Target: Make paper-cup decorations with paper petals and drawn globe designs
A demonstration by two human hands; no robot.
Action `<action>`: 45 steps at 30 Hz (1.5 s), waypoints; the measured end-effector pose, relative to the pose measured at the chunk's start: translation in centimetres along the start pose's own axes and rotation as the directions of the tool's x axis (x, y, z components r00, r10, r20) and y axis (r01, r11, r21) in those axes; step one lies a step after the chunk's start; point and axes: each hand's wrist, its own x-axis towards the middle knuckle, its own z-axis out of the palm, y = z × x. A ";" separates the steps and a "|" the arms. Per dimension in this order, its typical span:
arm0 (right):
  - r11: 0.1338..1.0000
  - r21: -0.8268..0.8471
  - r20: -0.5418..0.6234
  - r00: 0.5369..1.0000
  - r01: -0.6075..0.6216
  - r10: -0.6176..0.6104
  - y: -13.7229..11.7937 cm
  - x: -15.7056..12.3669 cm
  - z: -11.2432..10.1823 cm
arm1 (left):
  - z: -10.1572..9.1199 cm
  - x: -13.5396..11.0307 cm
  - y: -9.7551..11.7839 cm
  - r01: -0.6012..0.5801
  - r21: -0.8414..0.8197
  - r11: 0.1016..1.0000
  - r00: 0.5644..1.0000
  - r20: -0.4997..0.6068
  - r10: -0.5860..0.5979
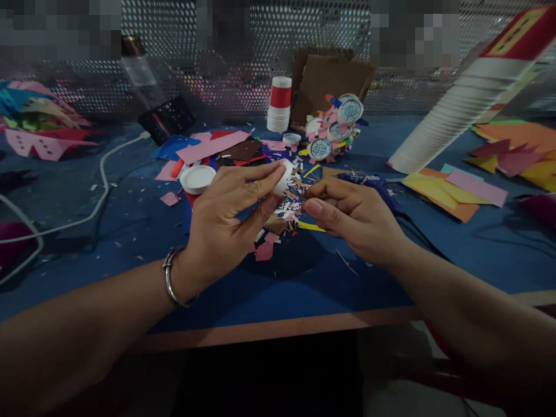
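Centrally, white piece — pinched in left hand, near right hand.

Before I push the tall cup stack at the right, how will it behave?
The cup stack may tip easily, being tall on a narrow base. Paper-like, it looks light. Its ridged side suggests loose nesting; it could separate.

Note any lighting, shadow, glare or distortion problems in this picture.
Head view: dim, almost black below the table edge; head view: a soft shadow darkens the blue tabletop below the left hand and right hand; head view: the silver bangle glints slightly; head view: the stack of paper cups at right looks stretched, probably by the lens.
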 end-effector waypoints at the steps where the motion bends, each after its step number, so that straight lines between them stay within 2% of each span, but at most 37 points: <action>1: 1.000 0.010 0.008 1.000 0.002 -0.002 0.0 0.0 0.0 | 0.0 0.0 0.2 0.012 -0.018 1.000 1.000 0.000 -0.012; 5: 1.000 0.028 0.010 1.000 0.002 -0.002 -0.1 0.1 0.1 | 0.2 0.0 0.2 0.026 -0.037 0.999 0.999 0.033 -0.025; 17: 0.999 0.037 0.028 1.000 0.005 -0.006 0.0 0.3 0.2 | 0.2 -0.1 -0.2 -0.045 0.043 0.998 0.998 0.053 0.043; 25: 0.999 0.035 0.026 0.999 0.042 -0.043 0.1 0.3 0.1 | 0.2 -0.1 0.2 0.013 0.003 1.000 1.000 0.021 -0.013; 30: 1.000 0.019 0.020 1.000 -0.011 0.011 0.1 0.3 0.1 | 0.1 0.2 0.0 0.041 -0.012 0.999 0.999 -0.004 -0.041; 33: 0.999 0.039 -0.012 0.999 -0.034 0.035 0.1 0.2 0.0 | 0.0 0.5 -0.3 0.096 -0.020 0.995 0.995 0.011 -0.096; 35: 1.000 0.012 -0.053 0.998 -0.017 0.017 0.1 0.2 0.0 | 0.0 0.6 -0.3 0.148 -0.038 0.988 0.988 0.056 -0.146; 38: 1.000 -0.013 -0.090 0.996 0.001 -0.002 0.0 0.3 0.1 | 0.1 0.6 -0.1 0.219 -0.080 0.972 0.959 0.201 -0.199; 41: 0.998 0.059 -0.071 0.997 0.010 -0.005 0.2 0.4 0.3 | 0.3 0.6 0.2 0.266 -0.149 0.952 0.918 0.342 -0.203; 45: 0.997 0.064 -0.011 0.999 0.052 -0.052 0.4 0.5 0.4 | 0.5 0.4 0.4 0.339 -0.235 0.911 0.872 0.443 -0.210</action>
